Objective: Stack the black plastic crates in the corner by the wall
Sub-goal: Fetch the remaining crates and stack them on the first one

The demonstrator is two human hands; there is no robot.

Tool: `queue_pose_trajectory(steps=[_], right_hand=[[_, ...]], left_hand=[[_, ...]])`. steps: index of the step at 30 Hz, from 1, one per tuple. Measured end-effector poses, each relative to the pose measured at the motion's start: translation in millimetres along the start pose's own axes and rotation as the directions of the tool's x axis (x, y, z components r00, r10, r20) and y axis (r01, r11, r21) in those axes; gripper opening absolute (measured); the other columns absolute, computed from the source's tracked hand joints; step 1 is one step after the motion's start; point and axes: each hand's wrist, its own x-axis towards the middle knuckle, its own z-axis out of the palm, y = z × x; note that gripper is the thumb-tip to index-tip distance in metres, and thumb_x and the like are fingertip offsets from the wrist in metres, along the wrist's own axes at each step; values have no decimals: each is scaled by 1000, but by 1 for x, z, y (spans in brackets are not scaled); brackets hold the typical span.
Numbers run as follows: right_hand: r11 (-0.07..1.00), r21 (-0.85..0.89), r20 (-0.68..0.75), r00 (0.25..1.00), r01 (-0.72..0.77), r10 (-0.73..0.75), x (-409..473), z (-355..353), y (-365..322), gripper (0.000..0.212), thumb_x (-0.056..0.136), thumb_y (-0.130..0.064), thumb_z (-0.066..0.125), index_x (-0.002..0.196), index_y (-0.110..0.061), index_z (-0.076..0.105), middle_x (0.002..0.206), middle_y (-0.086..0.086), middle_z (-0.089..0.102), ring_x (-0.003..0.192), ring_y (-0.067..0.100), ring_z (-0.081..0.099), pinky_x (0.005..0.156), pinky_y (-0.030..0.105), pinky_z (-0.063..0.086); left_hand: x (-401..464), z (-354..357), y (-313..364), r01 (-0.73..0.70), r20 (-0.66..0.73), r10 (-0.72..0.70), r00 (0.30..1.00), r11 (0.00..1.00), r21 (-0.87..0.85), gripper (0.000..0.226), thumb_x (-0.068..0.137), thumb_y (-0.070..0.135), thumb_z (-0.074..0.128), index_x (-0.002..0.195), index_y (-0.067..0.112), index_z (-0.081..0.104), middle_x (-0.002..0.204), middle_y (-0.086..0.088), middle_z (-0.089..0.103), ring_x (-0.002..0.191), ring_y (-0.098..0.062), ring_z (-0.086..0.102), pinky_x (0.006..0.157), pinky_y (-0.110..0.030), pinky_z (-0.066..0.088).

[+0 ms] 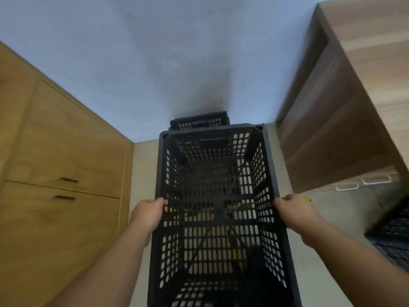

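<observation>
Crate [219, 207] between both hands, left hand [148, 214] and right hand [292, 210] fingers clasping its long rims

Far crate [199, 122] mostly hidden — near crate [219, 209] cut off below.

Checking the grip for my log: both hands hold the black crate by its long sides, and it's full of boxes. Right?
Not quite. The head view shows both hands, left hand and right hand, on the black crate's long sides, but it is empty, not full of boxes.
</observation>
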Motion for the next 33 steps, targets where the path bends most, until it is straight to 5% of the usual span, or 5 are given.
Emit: queue_pose_trajectory(steps=[8,16,23,27,33], right_hand=[[992,-106,19,997,74,-72,44,-15,-85,27,100,-30,53,90,-9,67,93,17,73,90,36,70,87,55,60],[986,-140,-70,992,92,-102,99,-3,-159,36,96,-29,52,88,-1,73,91,21,74,86,39,69,84,45,58],[983,-140,-122,983,118,-136,136,16,-208,38,97,-25,52,95,6,74,97,28,74,91,44,69,75,42,55],[985,-118,-117,984,124,-138,146,27,-228,37,97,-27,53,103,3,73,101,27,74,92,42,70,85,49,59],[986,-122,-116,986,109,-124,151,37,-239,35,96,-27,53,102,3,71,98,25,74,91,43,70,85,56,60]], left_hand=[[53,-8,52,-17,-17,16,1000,999,-44,21,92,35,62,88,16,69,100,-12,78,98,-34,71,101,-50,54],[119,-21,107,-54,-17,53,998,998,-16,25,102,13,55,79,18,60,104,-18,75,104,-38,70,103,-53,53],[180,-32,148,-102,18,102,995,995,11,29,104,0,53,85,20,63,100,-11,73,92,-25,69,75,-37,55],[203,-35,162,-118,-4,118,993,992,35,33,105,0,52,83,25,60,96,-5,69,96,-27,67,84,-42,56],[220,-35,170,-124,-24,125,992,992,21,26,103,2,54,88,23,60,100,-10,70,97,-29,69,72,-38,57]])
